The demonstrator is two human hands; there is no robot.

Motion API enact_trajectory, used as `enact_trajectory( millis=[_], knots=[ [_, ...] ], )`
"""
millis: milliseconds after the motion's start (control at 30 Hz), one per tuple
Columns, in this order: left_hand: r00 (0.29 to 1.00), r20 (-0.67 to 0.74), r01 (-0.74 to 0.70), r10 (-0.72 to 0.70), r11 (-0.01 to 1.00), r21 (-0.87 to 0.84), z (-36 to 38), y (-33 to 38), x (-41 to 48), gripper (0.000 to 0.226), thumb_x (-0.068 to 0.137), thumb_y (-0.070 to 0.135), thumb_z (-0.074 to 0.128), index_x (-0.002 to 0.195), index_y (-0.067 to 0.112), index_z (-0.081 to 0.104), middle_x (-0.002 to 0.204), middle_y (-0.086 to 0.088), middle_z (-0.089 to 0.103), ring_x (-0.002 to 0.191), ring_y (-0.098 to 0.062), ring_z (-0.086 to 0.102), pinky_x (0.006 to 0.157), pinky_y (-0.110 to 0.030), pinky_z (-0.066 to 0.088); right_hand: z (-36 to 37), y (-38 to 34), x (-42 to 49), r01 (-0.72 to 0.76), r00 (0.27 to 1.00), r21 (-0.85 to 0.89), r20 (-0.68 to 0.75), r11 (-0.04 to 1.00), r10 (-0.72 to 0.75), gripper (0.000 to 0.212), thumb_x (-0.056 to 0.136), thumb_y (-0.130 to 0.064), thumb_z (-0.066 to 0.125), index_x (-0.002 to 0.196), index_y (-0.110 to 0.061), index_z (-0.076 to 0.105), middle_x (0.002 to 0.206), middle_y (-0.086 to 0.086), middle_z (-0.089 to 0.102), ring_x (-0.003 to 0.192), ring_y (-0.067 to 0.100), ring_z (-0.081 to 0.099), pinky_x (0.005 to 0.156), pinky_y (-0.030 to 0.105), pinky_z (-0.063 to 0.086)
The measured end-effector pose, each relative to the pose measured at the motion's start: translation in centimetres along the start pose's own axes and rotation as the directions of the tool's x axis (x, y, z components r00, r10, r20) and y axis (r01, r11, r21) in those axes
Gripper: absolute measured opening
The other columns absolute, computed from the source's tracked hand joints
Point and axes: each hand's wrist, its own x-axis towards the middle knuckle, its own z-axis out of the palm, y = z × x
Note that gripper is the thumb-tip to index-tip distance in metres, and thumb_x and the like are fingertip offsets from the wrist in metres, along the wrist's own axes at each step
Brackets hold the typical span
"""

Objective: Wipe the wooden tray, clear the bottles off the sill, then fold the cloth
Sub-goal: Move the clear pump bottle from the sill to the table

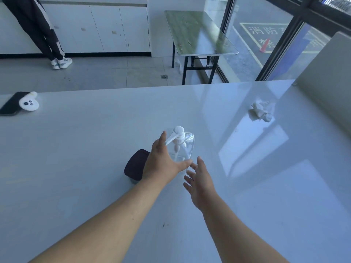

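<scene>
A clear pump bottle (185,143) with a white pump head stands on the white table (85,149) in the head view. My left hand (163,162) wraps the bottle's near left side, thumb across its front. My right hand (199,179) hovers open just right of and below the bottle, fingers spread, holding nothing. A dark maroon container (135,164) sits directly left of my left hand, partly hidden by it. A crumpled white cloth (263,111) lies at the table's far right.
A white controller (28,104) rests on a black phone (11,105) at the table's far left. Beyond the table stand a green folding table (199,31), a window wall at right, and a person's legs (47,35) by white cabinets.
</scene>
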Motion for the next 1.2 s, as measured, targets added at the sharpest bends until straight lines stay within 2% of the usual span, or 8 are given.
enact_trajectory(
  millis=[300,567,633,733,833,933,1067,1200],
  knots=[
    [1.000,0.003,-0.017,0.017,1.000,0.026,0.3,-0.1,0.0,0.133,0.063,0.071,0.089,0.165,0.035,0.012,0.167,0.004,0.030,0.145,-0.019,0.045,0.109,-0.038,0.047,-0.6,0.8,1.2,-0.098,0.995,0.213,-0.007,0.972,0.102,0.072,0.095,-0.065,0.050,0.144,-0.012,0.051,0.155,0.022,0.043,0.141,0.035,0.046,0.117,0.047,0.037],
    [1.000,-0.014,-0.022,0.023,0.999,0.049,-0.5,-0.3,-1.6,0.140,0.064,0.067,0.092,0.168,0.030,0.006,0.174,0.004,0.022,0.155,-0.015,0.030,0.113,-0.028,0.033,-2.7,1.0,0.8,-0.077,0.997,0.200,-0.003,0.977,0.080,0.065,0.096,-0.065,0.048,0.140,-0.017,0.055,0.150,0.016,0.050,0.136,0.034,0.050,0.114,0.048,0.040],
    [0.985,-0.163,-0.037,0.048,0.997,0.068,-0.6,-0.6,-3.4,0.123,0.068,0.057,0.093,0.164,0.021,0.025,0.161,-0.005,0.041,0.139,-0.023,0.049,0.111,-0.040,0.044,-4.4,0.8,-0.1,-0.047,0.999,0.173,-0.018,0.984,0.050,0.062,0.097,-0.064,0.048,0.137,-0.019,0.059,0.142,0.010,0.056,0.129,0.033,0.055,0.110,0.049,0.044],
    [0.923,-0.377,-0.067,0.082,0.996,0.054,0.7,-1.0,-7.5,0.062,0.079,0.050,0.084,0.126,0.022,0.056,0.115,0.003,0.060,0.096,-0.017,0.057,0.076,-0.042,0.052,-8.5,0.5,-2.1,0.090,0.994,0.058,-0.072,0.994,-0.086,0.048,0.098,-0.060,0.049,0.125,-0.024,0.065,0.126,0.002,0.066,0.113,0.025,0.065,0.098,0.047,0.054],
    [0.980,-0.190,-0.041,0.051,0.998,0.053,4.3,0.1,-11.3,0.026,0.086,0.053,0.075,0.094,0.033,0.060,0.087,0.017,0.068,0.075,-0.010,0.063,0.064,-0.033,0.043,-15.5,0.8,-5.3,0.321,0.904,-0.347,-0.166,0.881,-0.394,0.039,0.089,-0.062,0.054,0.119,-0.038,0.063,0.120,-0.015,0.066,0.109,0.007,0.063,0.085,0.032,0.054],
    [0.986,0.156,-0.070,0.061,0.996,0.051,10.5,3.2,-14.5,0.016,0.088,0.044,0.079,0.092,0.039,0.063,0.092,0.020,0.073,0.079,0.003,0.064,0.067,-0.029,0.048,-25.6,2.4,-9.5,0.349,0.766,-0.667,-0.202,0.658,-0.611,0.044,0.086,-0.062,0.051,0.125,-0.044,0.058,0.120,-0.034,0.055,0.120,-0.005,0.048,0.093,0.026,0.045],
    [0.843,0.511,-0.249,0.169,0.964,0.092,20.4,10.3,-19.4,0.048,0.083,0.063,0.073,0.125,0.045,0.059,0.131,0.030,0.057,0.122,-0.001,0.056,0.097,-0.033,0.049,-39.9,5.6,-16.9,0.223,0.636,-0.702,-0.421,0.676,-0.647,0.055,0.084,-0.071,0.051,0.134,-0.048,0.049,0.127,-0.039,0.041,0.126,-0.013,0.031,0.100,0.022,0.034],
    [0.606,0.714,-0.557,0.351,0.828,0.066,30.5,20.2,-26.8,0.087,0.074,0.081,0.066,0.149,0.044,0.043,0.137,0.032,0.038,0.142,-0.008,0.038,0.106,-0.035,0.043,-52.3,9.9,-25.8,0.104,0.506,-0.618,-0.641,0.779,-0.577,0.073,0.081,-0.075,0.053,0.146,-0.047,0.037,0.141,-0.033,0.034,0.133,-0.012,0.023,0.106,0.024,0.030]
  ],
)
